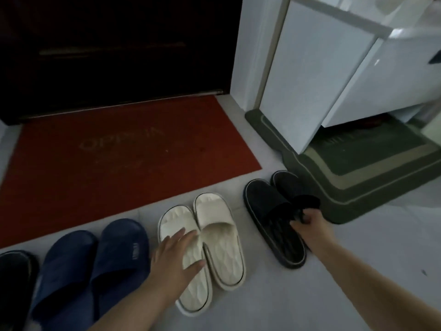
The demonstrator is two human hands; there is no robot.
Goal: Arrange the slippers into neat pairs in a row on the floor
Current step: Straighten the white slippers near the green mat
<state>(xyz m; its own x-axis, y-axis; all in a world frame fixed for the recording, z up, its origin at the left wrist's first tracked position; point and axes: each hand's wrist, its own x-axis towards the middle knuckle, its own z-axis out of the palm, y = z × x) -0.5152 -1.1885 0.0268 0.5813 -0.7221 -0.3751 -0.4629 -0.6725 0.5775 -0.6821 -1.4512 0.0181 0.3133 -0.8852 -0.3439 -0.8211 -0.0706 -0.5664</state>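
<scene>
While slippers line the near edge of the red doormat [119, 158], the right hand [310, 224] curls round the strap of a black slipper [286, 185] off the mat's near right corner, its mate [262, 199] touching alongside; the left hand [177, 253], fingers spread flat, rests on the cream pair [222, 254], right of the navy pair [95, 256]; all look light and flexible, probably easiest lifted by the strap.
</scene>
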